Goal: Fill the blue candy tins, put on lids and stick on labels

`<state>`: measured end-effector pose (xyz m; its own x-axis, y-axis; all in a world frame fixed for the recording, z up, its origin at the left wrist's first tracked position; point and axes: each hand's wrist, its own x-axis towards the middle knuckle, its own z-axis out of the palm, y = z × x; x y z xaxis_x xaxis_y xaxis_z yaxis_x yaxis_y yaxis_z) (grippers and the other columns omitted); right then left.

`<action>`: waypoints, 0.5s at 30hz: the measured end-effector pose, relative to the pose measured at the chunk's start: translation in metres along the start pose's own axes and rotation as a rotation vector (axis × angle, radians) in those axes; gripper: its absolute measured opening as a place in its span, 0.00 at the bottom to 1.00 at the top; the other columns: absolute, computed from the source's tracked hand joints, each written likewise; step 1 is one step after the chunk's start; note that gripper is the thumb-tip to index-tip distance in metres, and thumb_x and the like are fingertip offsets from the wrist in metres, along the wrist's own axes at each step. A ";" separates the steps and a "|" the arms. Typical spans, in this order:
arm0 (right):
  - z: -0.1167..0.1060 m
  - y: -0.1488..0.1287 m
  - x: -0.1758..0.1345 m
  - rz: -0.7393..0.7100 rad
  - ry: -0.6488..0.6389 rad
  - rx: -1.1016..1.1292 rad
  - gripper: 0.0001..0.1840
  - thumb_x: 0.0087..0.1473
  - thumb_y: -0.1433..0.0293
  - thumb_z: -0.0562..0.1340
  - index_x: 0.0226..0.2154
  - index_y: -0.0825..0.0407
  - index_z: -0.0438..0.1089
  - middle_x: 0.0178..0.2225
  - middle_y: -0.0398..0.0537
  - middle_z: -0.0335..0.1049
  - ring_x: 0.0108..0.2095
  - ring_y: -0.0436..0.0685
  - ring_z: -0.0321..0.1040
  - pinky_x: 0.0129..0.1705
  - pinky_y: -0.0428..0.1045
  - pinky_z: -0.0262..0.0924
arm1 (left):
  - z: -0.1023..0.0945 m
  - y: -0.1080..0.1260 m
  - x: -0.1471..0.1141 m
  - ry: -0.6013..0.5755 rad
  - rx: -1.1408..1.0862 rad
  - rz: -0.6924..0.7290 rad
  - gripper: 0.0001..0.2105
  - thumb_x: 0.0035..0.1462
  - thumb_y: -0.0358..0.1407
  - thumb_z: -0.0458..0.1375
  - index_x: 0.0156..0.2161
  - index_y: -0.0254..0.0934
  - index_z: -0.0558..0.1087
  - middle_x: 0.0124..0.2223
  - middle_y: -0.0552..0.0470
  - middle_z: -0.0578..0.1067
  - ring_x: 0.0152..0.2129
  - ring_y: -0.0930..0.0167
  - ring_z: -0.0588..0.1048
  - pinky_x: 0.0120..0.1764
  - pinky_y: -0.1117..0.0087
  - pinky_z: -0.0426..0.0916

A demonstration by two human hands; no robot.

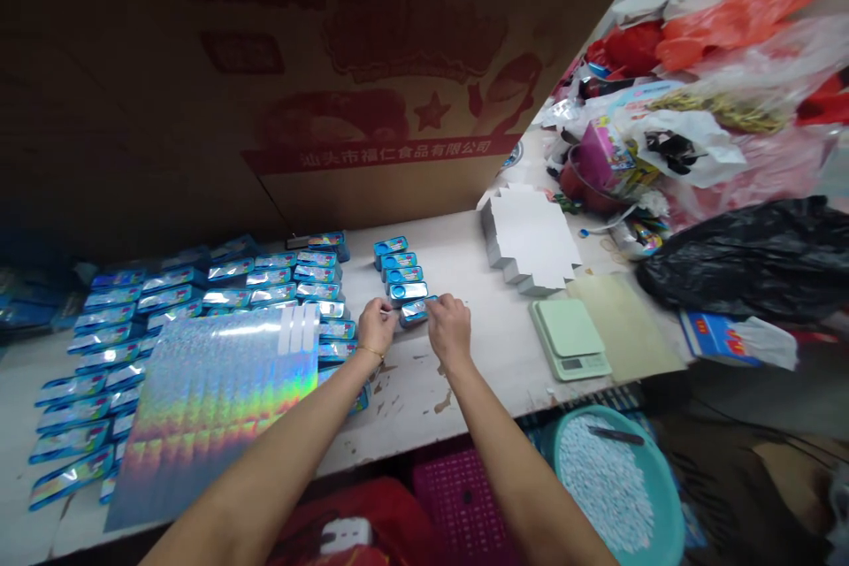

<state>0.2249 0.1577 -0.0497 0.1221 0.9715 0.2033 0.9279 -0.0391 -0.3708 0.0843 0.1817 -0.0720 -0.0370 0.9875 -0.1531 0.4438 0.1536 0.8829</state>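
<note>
My left hand [377, 325] is closed in a pinch at the left end of a small blue box [415, 310]. Something small and pale shows at its fingertips, too small to name. At the box's right end, the fingers of my right hand [451, 329] are closed on its edge. Behind this box, more blue boxes [401, 261] stand in a short column. Left of my hands lies a shiny rainbow sticker sheet [225, 398], with white strips near its top right corner. It covers part of many rows of blue boxes [173, 296].
A large cardboard carton [371, 106] walls off the back. To the right are a stack of white cut card [534, 239], a green scale [569, 338] and a black plastic bag [749, 256]. Below the table edge sits a teal basin [671, 495] of small pale pieces.
</note>
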 end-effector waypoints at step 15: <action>0.037 -0.154 -0.002 -0.393 -0.154 0.308 0.15 0.53 0.69 0.52 0.44 0.47 0.64 0.40 0.48 0.63 0.39 0.56 0.56 0.39 0.51 0.51 | -0.225 -0.063 0.018 -0.063 0.789 0.329 0.09 0.43 0.38 0.58 0.34 0.42 0.71 0.37 0.49 0.71 0.39 0.62 0.64 0.45 0.58 0.50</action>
<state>0.0687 0.1707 -0.0261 -0.2897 0.9229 0.2538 0.7437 0.3840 -0.5472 -0.1454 0.1977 -0.0305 0.2426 0.9701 0.0118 0.9174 -0.2334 0.3225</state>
